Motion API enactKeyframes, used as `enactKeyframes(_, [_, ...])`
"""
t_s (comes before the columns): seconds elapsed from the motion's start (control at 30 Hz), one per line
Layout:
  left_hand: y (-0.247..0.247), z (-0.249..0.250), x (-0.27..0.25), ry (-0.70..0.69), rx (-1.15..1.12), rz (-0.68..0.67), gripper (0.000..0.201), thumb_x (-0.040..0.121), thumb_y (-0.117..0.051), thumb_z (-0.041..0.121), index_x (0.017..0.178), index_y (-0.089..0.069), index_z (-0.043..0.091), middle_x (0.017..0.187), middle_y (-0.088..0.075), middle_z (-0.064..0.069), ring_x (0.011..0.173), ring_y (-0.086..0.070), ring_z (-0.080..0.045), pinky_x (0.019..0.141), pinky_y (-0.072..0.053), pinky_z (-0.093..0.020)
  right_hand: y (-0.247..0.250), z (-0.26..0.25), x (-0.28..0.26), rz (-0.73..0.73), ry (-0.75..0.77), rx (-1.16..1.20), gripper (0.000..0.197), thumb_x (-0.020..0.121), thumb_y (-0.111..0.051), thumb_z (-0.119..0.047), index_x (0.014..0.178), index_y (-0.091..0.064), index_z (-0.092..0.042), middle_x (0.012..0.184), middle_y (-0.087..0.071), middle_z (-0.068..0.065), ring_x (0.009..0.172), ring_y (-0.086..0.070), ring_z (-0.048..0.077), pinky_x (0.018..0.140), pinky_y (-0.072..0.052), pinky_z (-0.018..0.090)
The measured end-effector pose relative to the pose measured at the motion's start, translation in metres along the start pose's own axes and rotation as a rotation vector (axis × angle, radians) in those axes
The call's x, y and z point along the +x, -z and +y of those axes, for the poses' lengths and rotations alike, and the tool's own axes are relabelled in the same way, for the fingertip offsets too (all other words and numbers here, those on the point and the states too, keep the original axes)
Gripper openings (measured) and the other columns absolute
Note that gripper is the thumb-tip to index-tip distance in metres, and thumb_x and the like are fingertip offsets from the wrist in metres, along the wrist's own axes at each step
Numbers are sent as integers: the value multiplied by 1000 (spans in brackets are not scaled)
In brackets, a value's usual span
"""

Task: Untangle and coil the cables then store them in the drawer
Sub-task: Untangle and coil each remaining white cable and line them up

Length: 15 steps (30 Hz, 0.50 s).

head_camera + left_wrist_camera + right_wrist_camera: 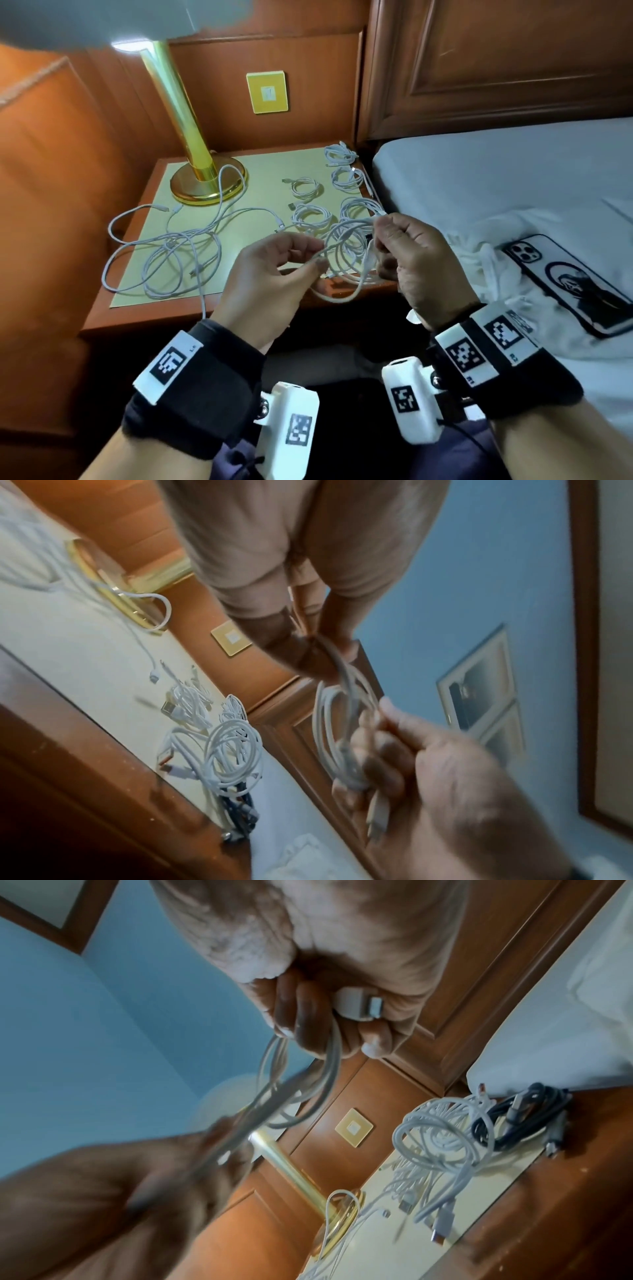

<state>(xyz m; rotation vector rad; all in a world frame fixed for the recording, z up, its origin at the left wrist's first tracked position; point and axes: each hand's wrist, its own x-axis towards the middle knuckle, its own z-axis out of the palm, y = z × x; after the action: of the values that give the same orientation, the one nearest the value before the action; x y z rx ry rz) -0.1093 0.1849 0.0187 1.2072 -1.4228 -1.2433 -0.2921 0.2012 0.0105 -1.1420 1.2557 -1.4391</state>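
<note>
Bedside, the tabletop point(239, 192) carries coiled cables point(310, 214) and a loose tangle point(164, 253). Above its front edge, the right hand point(416, 253) clutches a half-wound cable point(346, 246). The left hand point(274, 274) pinches its free strand.

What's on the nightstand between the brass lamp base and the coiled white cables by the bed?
Head view: bare cream top, crossed only by one strand from the loose white cable tangle, between brass lamp base and coiled white cables.

I see a white cable point(346, 260) partly wound into loops and held above the nightstand's front edge. Five coiled white cables point(310, 214) lie on the right half of the top. A loose white tangle point(171, 253) sprawls across the left half.
</note>
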Motion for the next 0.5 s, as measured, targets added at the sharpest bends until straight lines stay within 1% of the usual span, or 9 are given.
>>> enactKeyframes(0.07, [6,3,0,84,-160,-16,8,88,-71,4,90,-77,10,76,-63,-12,46,-46,-18,50,-42,-27,4,-1,2,67,7,19,30,97,-55,-27,73,-54,-10,58,-38,-5,46,-30,6,45,-28,18])
enactKeyframes(0.13, [12,0,1,91,-171,8,12,90,-70,6,88,-80,13,75,-65,-8,49,-36,-16,48,-31,-24,8,-5,2,116,-9,41,34,103,-51,-20,70,-51,-11,53,-37,-10,44,-29,5,41,-26,14])
enactKeyframes(0.2, [16,-6,2,23,56,44,19,92,-70,9,87,-81,23,75,-72,4,51,-45,-10,53,-36,-23,10,-9,1,126,-40,46,35,105,-46,-20,71,-46,-11,49,-34,-13,42,-27,4,38,-23,12])
enactKeyframes(0.23, [17,-10,2,1,168,61,21,92,-69,10,88,-80,27,75,-74,9,51,-51,-5,55,-40,-19,10,-9,0,118,-52,63,35,105,-45,-21,71,-44,-11,48,-33,-13,42,-26,5,39,-22,13])
enactKeyframes(0.3, [14,-14,0,-10,287,74,18,92,-71,15,87,-79,31,71,-72,14,51,-56,0,54,-41,-13,8,-9,-2,87,-72,150,37,106,-43,-22,71,-41,-13,50,-30,-11,45,-23,9,46,-16,23])
enactKeyframes(0.33, [13,-16,0,-14,330,85,14,89,-74,20,85,-78,33,72,-71,14,56,-58,-2,55,-41,-13,6,-8,-3,71,-94,209,37,106,-43,-23,70,-39,-15,51,-29,-9,47,-22,11,50,-12,29])
enactKeyframes(0.4, [12,-20,4,-36,414,111,10,84,-79,26,78,-77,34,81,-68,11,64,-55,-3,58,-38,-10,1,-8,-4,36,-160,323,35,104,-44,-26,71,-40,-18,52,-27,-8,49,-20,12,57,-7,37])
enactKeyframes(0.47, [8,-23,5,1,394,82,12,85,-79,25,74,-74,29,74,-66,9,56,-51,-2,55,-39,-10,-7,-9,-7,-7,-209,408,33,103,-44,-27,71,-42,-17,52,-25,-6,51,-18,13,58,-8,37])
enactKeyframes(0.5, [4,-25,5,46,319,48,14,87,-77,23,74,-73,26,69,-67,6,57,-55,-4,57,-44,-15,-10,-9,-8,-24,-214,424,33,103,-43,-26,71,-42,-16,52,-25,-6,52,-17,13,55,-12,33])
